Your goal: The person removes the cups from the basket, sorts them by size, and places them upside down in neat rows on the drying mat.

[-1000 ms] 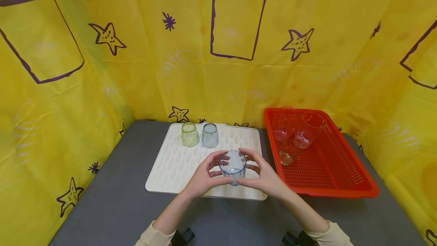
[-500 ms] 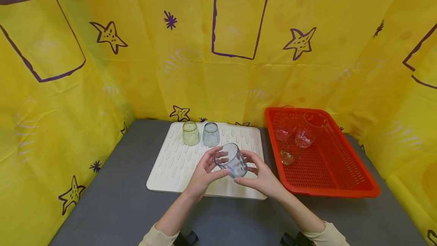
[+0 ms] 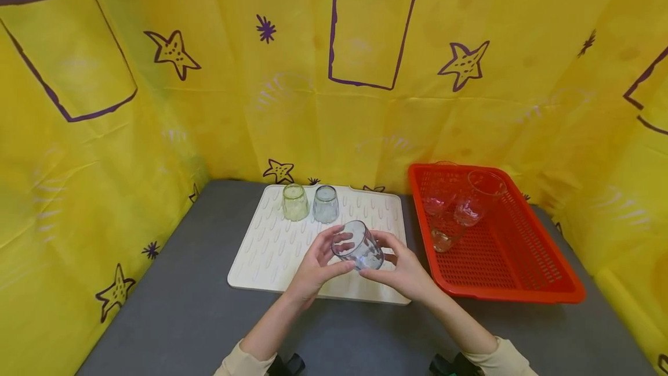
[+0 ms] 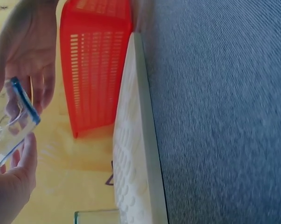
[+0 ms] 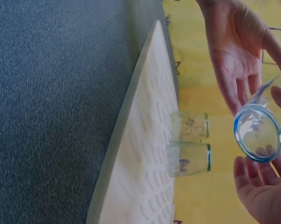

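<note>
Head, yellow cloth (image 3: 219, 103): beyond left hand (image 3: 315, 267) and right hand (image 3: 404, 270).
Grey tabletop (image 3: 182, 295): beneath them.
Clear glass (image 3: 362, 248): tilted, gripped between both, over white mat (image 3: 268, 248).
Left wrist, red basket (image 4: 96, 28): past right hand.
Right wrist, two glasses (image 5: 194, 158): past both hands.

On table (image 3: 172, 283): board (image 3: 271, 254), 2 glasses (image 3: 326, 206) at its rear left; rightward, basket (image 3: 511, 295) with more glasses (image 3: 477, 201) inside. Above board's front: held glass (image 3: 365, 253) between left hand (image 3: 315, 266) and right hand (image 3: 402, 267).

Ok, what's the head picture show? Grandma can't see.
A left hand and right hand hold a tilted clear glass above a white mat. A greenish glass and bluish glass stand on it; at right, a red basket holds glasses.
</note>
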`<act>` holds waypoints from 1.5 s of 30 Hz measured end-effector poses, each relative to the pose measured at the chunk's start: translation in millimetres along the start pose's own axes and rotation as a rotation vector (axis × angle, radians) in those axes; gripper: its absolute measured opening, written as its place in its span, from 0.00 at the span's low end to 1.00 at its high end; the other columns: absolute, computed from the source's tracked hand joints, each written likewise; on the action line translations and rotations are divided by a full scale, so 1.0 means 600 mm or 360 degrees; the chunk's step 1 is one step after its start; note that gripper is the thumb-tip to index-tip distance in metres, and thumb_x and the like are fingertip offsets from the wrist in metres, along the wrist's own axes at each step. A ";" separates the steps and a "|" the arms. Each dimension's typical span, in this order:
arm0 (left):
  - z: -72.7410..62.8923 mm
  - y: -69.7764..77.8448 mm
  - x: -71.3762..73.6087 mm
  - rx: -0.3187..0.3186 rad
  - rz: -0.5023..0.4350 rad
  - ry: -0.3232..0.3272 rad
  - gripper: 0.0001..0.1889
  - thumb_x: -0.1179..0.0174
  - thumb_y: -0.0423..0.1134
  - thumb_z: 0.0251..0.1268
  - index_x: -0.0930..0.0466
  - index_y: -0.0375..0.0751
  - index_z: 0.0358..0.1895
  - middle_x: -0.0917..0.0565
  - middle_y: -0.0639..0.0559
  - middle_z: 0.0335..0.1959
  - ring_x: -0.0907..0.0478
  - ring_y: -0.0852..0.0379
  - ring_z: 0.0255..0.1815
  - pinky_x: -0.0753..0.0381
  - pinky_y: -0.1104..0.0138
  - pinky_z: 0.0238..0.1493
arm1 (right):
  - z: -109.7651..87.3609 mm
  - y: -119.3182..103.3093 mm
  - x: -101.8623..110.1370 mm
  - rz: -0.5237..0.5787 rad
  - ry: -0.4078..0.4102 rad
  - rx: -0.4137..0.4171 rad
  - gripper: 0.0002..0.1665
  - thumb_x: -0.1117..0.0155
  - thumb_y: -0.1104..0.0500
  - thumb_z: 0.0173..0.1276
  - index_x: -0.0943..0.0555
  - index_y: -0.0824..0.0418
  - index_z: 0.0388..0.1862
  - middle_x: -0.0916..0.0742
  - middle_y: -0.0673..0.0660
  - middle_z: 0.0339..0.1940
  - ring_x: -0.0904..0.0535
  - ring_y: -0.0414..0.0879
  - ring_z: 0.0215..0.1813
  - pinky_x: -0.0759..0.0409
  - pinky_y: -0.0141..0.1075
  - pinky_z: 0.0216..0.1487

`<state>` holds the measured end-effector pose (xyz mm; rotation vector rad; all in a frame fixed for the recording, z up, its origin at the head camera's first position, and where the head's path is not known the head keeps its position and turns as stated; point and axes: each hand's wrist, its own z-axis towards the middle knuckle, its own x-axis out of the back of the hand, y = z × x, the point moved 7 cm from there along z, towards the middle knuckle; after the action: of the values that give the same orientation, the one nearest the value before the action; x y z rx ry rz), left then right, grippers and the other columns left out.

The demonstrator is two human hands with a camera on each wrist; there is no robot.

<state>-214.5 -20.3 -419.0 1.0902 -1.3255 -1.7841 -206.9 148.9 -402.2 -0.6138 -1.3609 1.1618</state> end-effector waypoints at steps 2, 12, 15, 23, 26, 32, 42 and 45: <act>0.000 0.001 0.000 -0.0003 0.0052 -0.0034 0.40 0.33 0.31 0.59 0.45 0.40 0.73 0.33 0.39 0.68 0.35 0.42 0.68 0.26 0.62 0.60 | -0.001 -0.002 0.002 -0.0056 0.0002 0.0036 0.41 0.21 0.55 0.53 0.28 0.52 0.65 0.20 0.54 0.58 0.26 0.51 0.58 0.24 0.51 0.59; -0.005 0.011 0.010 -0.0012 0.0377 -0.0063 0.41 0.30 0.35 0.57 0.42 0.48 0.72 0.32 0.45 0.68 0.33 0.46 0.67 0.29 0.55 0.63 | -0.005 -0.016 0.006 -0.0327 -0.0021 0.0195 0.42 0.18 0.55 0.47 0.27 0.51 0.62 0.20 0.46 0.54 0.25 0.42 0.53 0.21 0.45 0.56; -0.008 0.014 0.013 -0.0012 0.0480 -0.0034 0.40 0.29 0.37 0.55 0.39 0.50 0.71 0.31 0.48 0.66 0.32 0.48 0.65 0.27 0.55 0.62 | -0.005 -0.017 0.002 -0.0380 -0.0049 0.0229 0.42 0.18 0.55 0.47 0.27 0.50 0.62 0.21 0.46 0.53 0.26 0.41 0.52 0.21 0.43 0.54; -0.006 0.011 0.019 0.0029 0.0666 -0.0002 0.37 0.27 0.41 0.53 0.33 0.50 0.68 0.26 0.52 0.62 0.28 0.51 0.61 0.24 0.57 0.58 | -0.007 -0.015 -0.001 -0.0438 -0.0071 0.0280 0.42 0.17 0.56 0.46 0.27 0.49 0.61 0.21 0.45 0.53 0.26 0.40 0.50 0.20 0.40 0.52; -0.008 0.011 0.021 0.0038 0.0682 -0.0001 0.36 0.27 0.41 0.54 0.31 0.50 0.67 0.25 0.50 0.61 0.27 0.49 0.60 0.23 0.56 0.57 | -0.008 -0.014 -0.004 -0.0439 -0.0083 0.0295 0.43 0.17 0.56 0.46 0.27 0.49 0.61 0.22 0.44 0.54 0.26 0.40 0.50 0.21 0.40 0.52; -0.010 0.010 0.022 0.0030 0.0595 -0.0006 0.35 0.27 0.38 0.54 0.30 0.46 0.67 0.25 0.48 0.60 0.28 0.44 0.60 0.22 0.58 0.55 | -0.009 -0.008 -0.008 -0.0353 -0.0115 0.0271 0.43 0.18 0.56 0.48 0.27 0.51 0.63 0.22 0.45 0.56 0.27 0.41 0.53 0.21 0.42 0.54; -0.015 0.002 0.027 -0.0015 0.0251 0.0043 0.34 0.32 0.33 0.58 0.34 0.41 0.68 0.31 0.42 0.66 0.34 0.41 0.66 0.20 0.65 0.51 | -0.013 0.024 -0.016 0.0374 -0.0093 -0.0075 0.43 0.27 0.59 0.59 0.35 0.53 0.71 0.30 0.59 0.68 0.32 0.58 0.63 0.24 0.39 0.59; -0.015 0.000 0.029 0.0001 0.0181 0.0091 0.34 0.32 0.33 0.58 0.34 0.40 0.69 0.31 0.41 0.66 0.34 0.42 0.66 0.21 0.65 0.52 | -0.015 0.035 -0.022 0.0657 -0.0084 -0.0190 0.41 0.31 0.62 0.62 0.37 0.57 0.72 0.32 0.61 0.69 0.36 0.61 0.68 0.24 0.37 0.58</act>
<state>-213.9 -39.3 -424.2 1.0373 -1.3268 -1.6582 -201.9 147.3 -427.8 -0.9897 -1.3937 1.4380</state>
